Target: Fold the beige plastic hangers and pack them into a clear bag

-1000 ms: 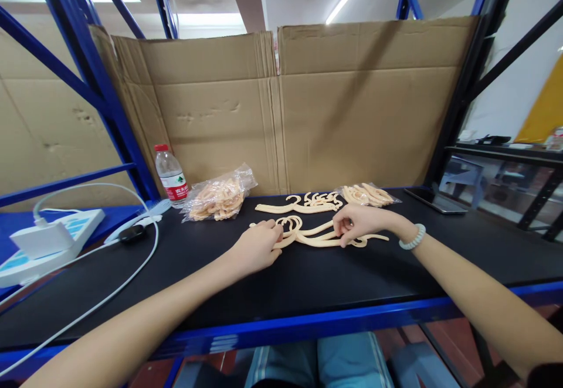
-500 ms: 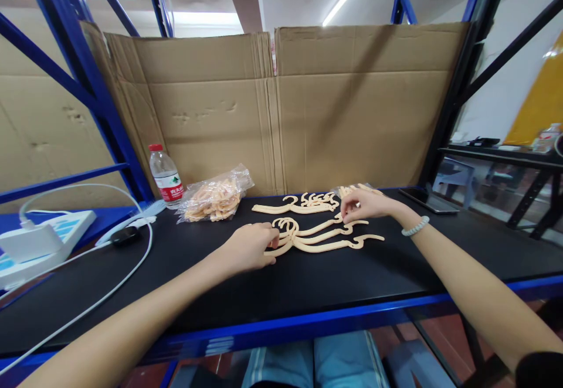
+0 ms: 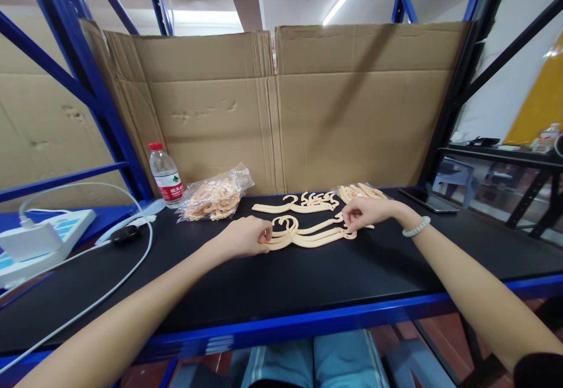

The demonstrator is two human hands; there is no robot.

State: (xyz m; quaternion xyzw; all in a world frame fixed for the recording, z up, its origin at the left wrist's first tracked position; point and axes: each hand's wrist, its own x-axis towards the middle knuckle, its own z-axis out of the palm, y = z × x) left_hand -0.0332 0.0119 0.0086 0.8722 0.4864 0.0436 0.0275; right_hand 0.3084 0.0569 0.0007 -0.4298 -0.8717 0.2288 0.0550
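Note:
Several cream plastic clothes hangers (image 3: 314, 240) lie together on the black tabletop between my hands, their hooks grouped near the middle. My left hand (image 3: 247, 237) is closed on their left ends. At the other side my right hand (image 3: 367, 214) pinches the right ends, fingertips bent down over them. Just behind, another row of cream hangers (image 3: 288, 208) lies flat, with several hooks showing toward its right end. How many hangers are in the front group I cannot make out, as they overlap.
A clear bag of cream hangers (image 3: 215, 197) rests at the back left, beside a water bottle (image 3: 165, 177). More bagged hangers (image 3: 358, 190) sit behind my right hand, near a dark phone-like slab (image 3: 428, 200). A power strip (image 3: 48, 241) and white cable occupy the left. Cardboard (image 3: 352, 118) stands behind.
The front hangers have drawn closer together, their fanned arms now nearly parallel. My left hand has moved slightly back and left; my right hand has shifted right onto the hangers' ends.

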